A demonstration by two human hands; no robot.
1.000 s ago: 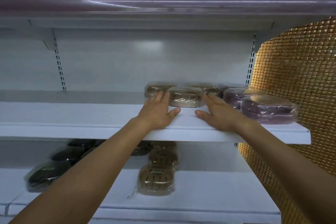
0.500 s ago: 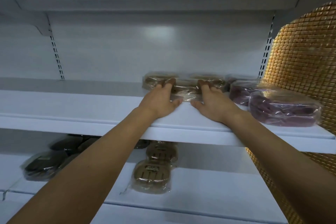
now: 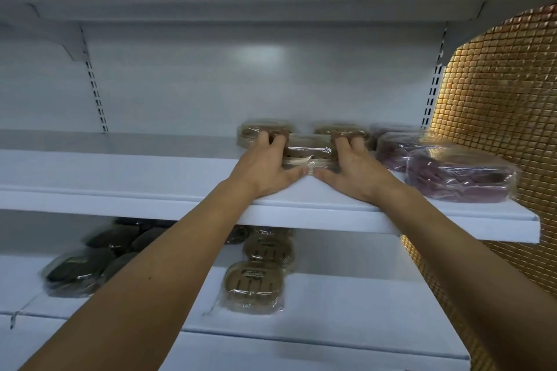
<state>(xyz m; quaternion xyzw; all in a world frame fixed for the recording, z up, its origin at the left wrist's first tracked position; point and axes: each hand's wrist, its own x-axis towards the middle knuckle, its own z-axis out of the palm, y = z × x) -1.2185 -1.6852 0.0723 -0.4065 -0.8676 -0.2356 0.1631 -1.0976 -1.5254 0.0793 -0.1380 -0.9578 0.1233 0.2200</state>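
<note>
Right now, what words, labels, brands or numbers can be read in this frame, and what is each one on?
Nothing reads clearly.
The front tan dish on the lower shelf: dark label with pale print, too blurred to read.
The tan dish behind it: dark label, unreadable.
The wrapped tan pack gripped by left hand and right hand: no print shows.
The purple packs: no print shows.

Left hand (image 3: pixel 265 170) and right hand (image 3: pixel 354 173) clasp the wrapped brown dish (image 3: pixel 307 149) from either side, thumbs at its near edge; two brown packs (image 3: pixel 259 129) sit just behind it, purple packs (image 3: pixel 458 181) to its right
</note>
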